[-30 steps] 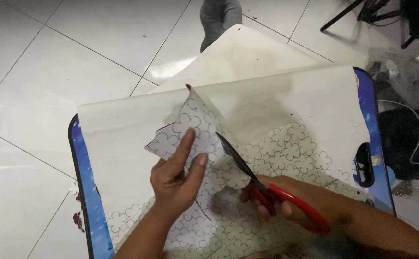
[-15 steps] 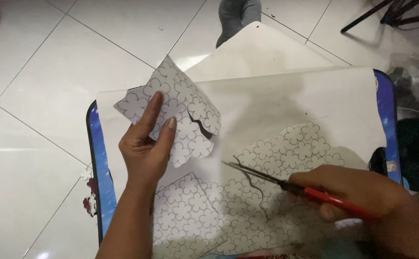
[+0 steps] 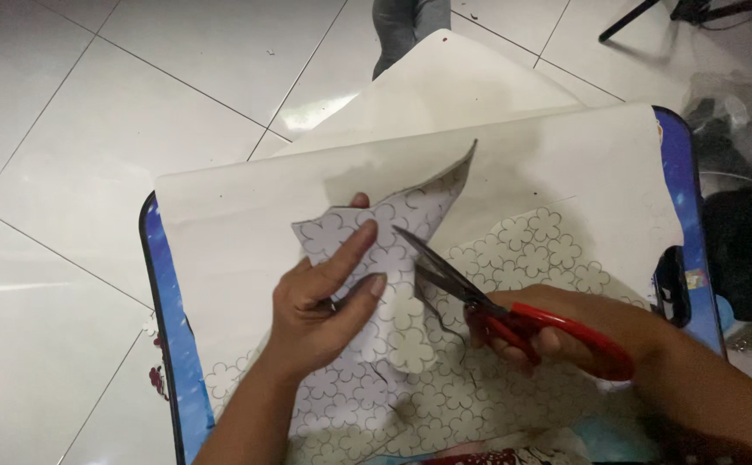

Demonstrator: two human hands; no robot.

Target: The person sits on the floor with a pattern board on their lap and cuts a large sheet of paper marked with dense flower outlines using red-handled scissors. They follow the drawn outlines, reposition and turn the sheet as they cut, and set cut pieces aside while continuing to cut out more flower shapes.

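The left hand [image 3: 324, 306] pinches a lifted flap of white paper printed with grey flower outlines [image 3: 402, 228], thumb tucked behind it and index and middle fingers [image 3: 350, 254] pressed flat on its front. The flap curls upward to a point near the middle of the view. The right hand [image 3: 557, 331] grips a pair of scissors with red plastic handles and dark metal blades [image 3: 479, 301], its fingers threaded through the loops; the blades stand open, their tips touching the edge of the lifted flap just beside the left hand's fingertips.

Below both hands lies the rest of the flower-patterned sheet [image 3: 479, 396], with cut lines showing in it, spread over a large plain white sheet [image 3: 247, 215] that covers most of a low table with a blue printed top and dark rim [image 3: 169, 293]. A second white sheet [image 3: 445, 95] extends beyond the table's far edge onto the glossy white tiled floor [image 3: 74, 146]. At the top, a grey-trousered leg [image 3: 402, 26] of another person stands on the tiles. To the right, dark bags and cables [image 3: 746, 250] sit just beside the table.
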